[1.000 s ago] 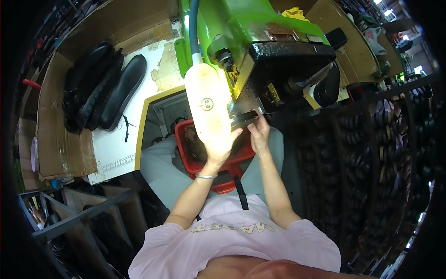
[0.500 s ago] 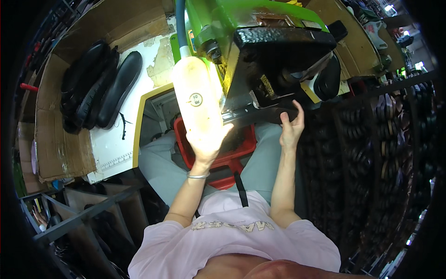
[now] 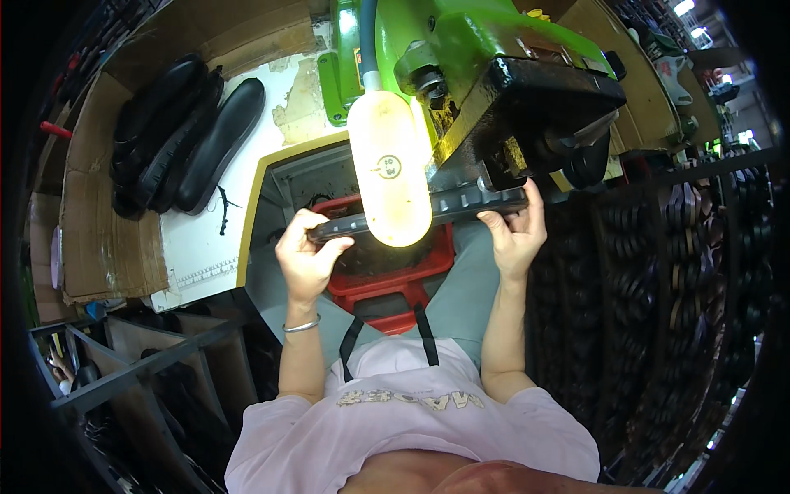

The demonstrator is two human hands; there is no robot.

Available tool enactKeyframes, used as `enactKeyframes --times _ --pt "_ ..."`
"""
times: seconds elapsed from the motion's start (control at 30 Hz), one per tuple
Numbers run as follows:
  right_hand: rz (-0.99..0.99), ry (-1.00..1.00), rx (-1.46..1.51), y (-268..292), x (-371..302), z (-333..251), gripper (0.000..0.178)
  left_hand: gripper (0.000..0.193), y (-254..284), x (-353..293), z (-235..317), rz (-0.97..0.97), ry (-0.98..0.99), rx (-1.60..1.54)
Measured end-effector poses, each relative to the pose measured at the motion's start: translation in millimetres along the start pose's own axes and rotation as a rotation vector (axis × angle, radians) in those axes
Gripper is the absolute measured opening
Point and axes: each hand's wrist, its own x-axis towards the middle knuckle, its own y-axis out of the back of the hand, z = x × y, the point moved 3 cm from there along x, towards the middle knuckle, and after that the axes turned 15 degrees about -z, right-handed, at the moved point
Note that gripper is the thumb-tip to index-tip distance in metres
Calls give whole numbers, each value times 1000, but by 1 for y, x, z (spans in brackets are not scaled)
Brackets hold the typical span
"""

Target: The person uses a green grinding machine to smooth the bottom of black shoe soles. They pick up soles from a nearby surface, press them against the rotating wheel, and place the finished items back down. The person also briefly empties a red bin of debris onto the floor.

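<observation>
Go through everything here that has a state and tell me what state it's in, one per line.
Black shoe sole: held level at both ends under the green machine's black head.
Left hand: grip closed on the sole's left end.
Right hand: grip closed on the sole's right end.
Work lamp: lit.
Red crate: open, below the sole.
Black soles on the bench: stacked, lying flat.

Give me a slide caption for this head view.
Both hands, left hand and right hand, hold a black shoe sole at a green machine.

Sole held across the lap, under the machine

Both hands grip the sole [image 3: 428, 212] ends; tray [image 3: 395, 276] below, lamp [image 3: 391, 177] in front, machine [image 3: 510, 90] behind, spare soles [image 3: 177, 140] on the worktop [image 3: 206, 247] left.
</observation>
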Motion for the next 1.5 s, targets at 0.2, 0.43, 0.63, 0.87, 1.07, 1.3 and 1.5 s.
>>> enactKeyframes --times 0.2,0.43,0.63,0.87,1.07,1.3,1.5 --pt "-50 53 -138 -31 -6 12 68 31 51 -32 -33 -47 -53 -1" --pt "-83 180 -164 -60 -1 21 67 21 37 -18 -64 -301 173 532" --pt "-78 177 -16 -61 -1 37 68 52 -62 13 -25 -158 -139 608" --pt "-40 -353 671 -32 -56 194 52 35 -109 12 -69 -75 -4 -68" --pt "239 -288 561 18 -54 162 36 47 -111 5 -70 13 -16 -353" --pt "143 -40 -309 86 4 15 51 53 -77 8 -60 -79 -85 -91" --pt "46 -9 -384 63 26 -11 60 51 -52 0 -49 -66 37 -353"
